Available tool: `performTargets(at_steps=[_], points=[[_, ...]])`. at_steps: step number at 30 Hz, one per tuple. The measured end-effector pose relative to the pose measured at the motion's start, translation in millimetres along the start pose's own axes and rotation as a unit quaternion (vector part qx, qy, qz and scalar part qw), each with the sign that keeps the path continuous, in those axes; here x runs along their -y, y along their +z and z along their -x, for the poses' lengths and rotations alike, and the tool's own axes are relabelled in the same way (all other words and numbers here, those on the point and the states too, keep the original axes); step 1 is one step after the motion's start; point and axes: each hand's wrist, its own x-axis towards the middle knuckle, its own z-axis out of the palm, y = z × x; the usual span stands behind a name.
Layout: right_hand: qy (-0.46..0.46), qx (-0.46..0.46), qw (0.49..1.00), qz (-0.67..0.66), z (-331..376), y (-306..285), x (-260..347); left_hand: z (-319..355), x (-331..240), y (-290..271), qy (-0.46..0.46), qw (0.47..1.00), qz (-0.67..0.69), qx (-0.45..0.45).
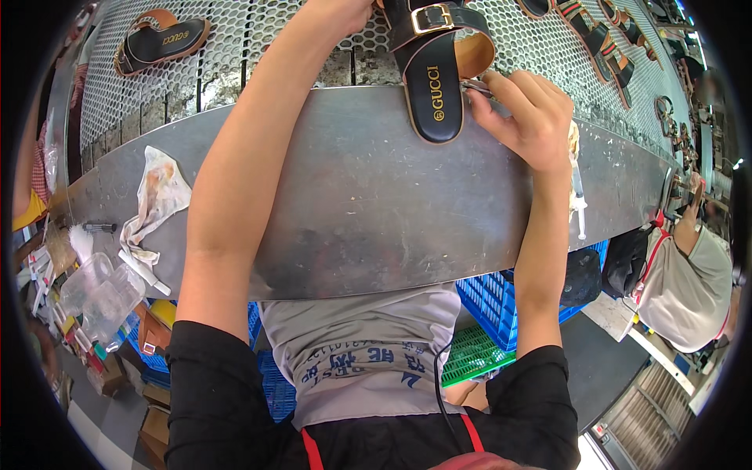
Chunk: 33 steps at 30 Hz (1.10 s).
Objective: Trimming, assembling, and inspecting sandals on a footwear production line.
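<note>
A black sandal with a tan-lined strap and a gold buckle lies with its heel over the steel table edge in front of me. Its upper end runs out of the picture. My left hand is at the top beside the sandal's strap, with its fingers cut off or hidden. To the right of the sole, my right hand pinches a small metal tool between thumb and index finger, close to the strap's side. The tool's exact kind is unclear.
Another sandal rests on the perforated belt at upper left; several more stand at upper right. A stained cloth and white tube lie left, a syringe right. Blue crates sit below. Another person is at right.
</note>
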Motion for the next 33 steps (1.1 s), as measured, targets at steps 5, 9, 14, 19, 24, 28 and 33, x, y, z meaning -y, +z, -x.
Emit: performTargets(at_steps=[5,9,14,19,24,28,33], points=[[-0.003,-0.013,1.000,0.007,4.7,-2.8,-3.7,13.3,-13.2,24.2,0.018,1.000,-0.010,0.009],[-0.011,-0.019,1.000,-0.003,3.5,-0.4,-2.0,6.5,-8.6,14.5,-0.004,1.000,-0.005,0.028],[-0.022,-0.012,1.000,-0.007,11.8,-0.8,-3.8,3.9,2.0,16.2,-0.011,0.999,-0.021,0.025],[-0.029,-0.019,0.999,-0.016,8.8,1.5,-6.2,2.9,-1.5,17.6,-0.005,0.998,-0.062,0.005],[-0.028,-0.010,0.999,-0.018,12.7,5.1,-15.6,-8.0,6.8,14.5,0.001,0.997,-0.075,0.013],[-0.023,-0.007,0.999,-0.030,15.8,3.9,-17.1,-18.2,15.0,7.3,-0.037,0.998,-0.041,0.043],[0.023,-0.011,0.998,-0.059,11.5,-19.1,-11.7,9.1,-20.8,42.3,-0.059,0.998,-0.004,-0.006]])
